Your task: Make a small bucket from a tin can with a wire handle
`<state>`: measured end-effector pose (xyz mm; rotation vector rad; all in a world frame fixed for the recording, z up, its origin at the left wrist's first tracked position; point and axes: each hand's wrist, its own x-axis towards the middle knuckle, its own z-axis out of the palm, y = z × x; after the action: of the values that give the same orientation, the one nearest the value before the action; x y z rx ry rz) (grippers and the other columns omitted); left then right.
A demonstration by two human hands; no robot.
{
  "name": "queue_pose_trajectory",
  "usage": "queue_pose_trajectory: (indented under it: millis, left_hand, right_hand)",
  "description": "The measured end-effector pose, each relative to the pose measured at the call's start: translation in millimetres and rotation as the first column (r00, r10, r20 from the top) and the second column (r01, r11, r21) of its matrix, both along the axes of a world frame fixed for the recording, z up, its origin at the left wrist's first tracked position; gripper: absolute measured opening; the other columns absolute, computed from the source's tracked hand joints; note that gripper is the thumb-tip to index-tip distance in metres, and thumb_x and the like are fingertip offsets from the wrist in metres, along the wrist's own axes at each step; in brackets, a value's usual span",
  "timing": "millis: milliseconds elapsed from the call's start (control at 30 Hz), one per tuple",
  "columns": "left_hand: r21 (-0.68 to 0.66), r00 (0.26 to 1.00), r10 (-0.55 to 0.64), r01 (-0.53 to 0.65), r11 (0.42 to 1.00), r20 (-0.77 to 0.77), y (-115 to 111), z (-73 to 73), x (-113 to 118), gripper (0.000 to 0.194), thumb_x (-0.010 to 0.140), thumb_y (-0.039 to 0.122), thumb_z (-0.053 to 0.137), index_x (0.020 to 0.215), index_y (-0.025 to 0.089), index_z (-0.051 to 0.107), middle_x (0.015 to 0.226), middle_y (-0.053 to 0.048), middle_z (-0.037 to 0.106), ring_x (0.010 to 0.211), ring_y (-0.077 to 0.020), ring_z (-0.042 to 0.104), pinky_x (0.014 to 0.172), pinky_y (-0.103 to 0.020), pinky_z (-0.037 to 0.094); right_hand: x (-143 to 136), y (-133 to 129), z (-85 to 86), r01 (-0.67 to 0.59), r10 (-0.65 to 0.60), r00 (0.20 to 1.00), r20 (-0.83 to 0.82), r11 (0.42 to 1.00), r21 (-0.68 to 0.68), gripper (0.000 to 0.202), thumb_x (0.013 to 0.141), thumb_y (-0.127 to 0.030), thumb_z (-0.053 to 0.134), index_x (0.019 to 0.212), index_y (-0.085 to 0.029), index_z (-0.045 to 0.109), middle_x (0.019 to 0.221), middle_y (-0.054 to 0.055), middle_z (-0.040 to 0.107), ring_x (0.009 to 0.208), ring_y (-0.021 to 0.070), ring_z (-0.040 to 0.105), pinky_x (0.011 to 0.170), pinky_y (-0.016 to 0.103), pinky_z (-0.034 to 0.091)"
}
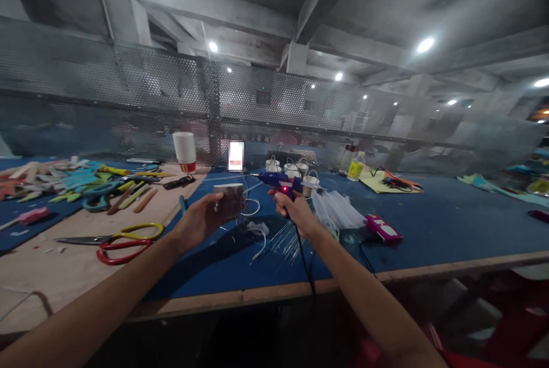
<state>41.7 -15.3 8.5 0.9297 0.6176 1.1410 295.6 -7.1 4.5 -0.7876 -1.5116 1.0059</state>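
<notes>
Left hand (201, 218) grasped the brown cup (230, 203); beside it, right hand (299, 212) gripped a hot-glue gun (281, 183), seemingly best kept steady.

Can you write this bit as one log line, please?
left hand: holds brown cup | right hand: holds purple glue gun, red light glowing | on table: yellow-and-red-handled scissors, cup stack

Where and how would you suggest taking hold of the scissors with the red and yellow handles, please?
I would probably take the scissors by the red handle and yellow handle, coming from the right: both open loops point that way, while the pointed blades face left.
</notes>
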Motion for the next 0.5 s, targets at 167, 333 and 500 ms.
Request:
queue_pose_trajectory:
  millis: [167,333,500]
  left_hand:
    - [0.022,1.0,-0.009,0.01,1.0,-0.012,4,-4.5,-1,0.036,0.086,0.031,0.063,0.115,0.011,0.074,0.115,-0.016,0.077,0.114,-0.0309,0.068,0.097,-0.041,0.052]
    - [0.05,0.999,-0.021,0.023,0.998,-0.03,4,-5.6,-1,0.034,0.087,0.031,0.063,0.112,0.012,0.076,0.116,-0.015,0.077,0.11,-0.0297,0.069,0.096,-0.041,0.052]
    - [0.055,0.999,-0.031,0.033,0.998,-0.028,4,-7.0,-2,0.031,0.087,0.032,0.064,0.107,0.013,0.077,0.11,-0.013,0.079,0.107,-0.0286,0.069,0.097,-0.041,0.05]
  right_hand:
    - [-4,-10,-1.0,0.036,-0.035,0.989,0.14,0.999,-0.008,0.036,0.078,-0.054,0.075,0.075,-0.018,0.068,0.053,-0.004,0.046,0.051,0.0111,0.039,0.052,0.027,0.032]
    - [-9,-14,-0.3,0.013,-0.025,0.99,0.137,0.996,0.092,0.032,0.079,-0.049,0.076,0.083,-0.018,0.07,0.07,0.0,0.061,0.066,0.015,0.051,0.063,0.028,0.044]
    - [-12,-10,-6.4,-0.046,0.033,0.994,0.106,0.991,0.122,0.037,0.081,-0.048,0.075,0.1,-0.017,0.073,0.092,0.005,0.072,0.086,0.0228,0.063,0.079,0.036,0.052]
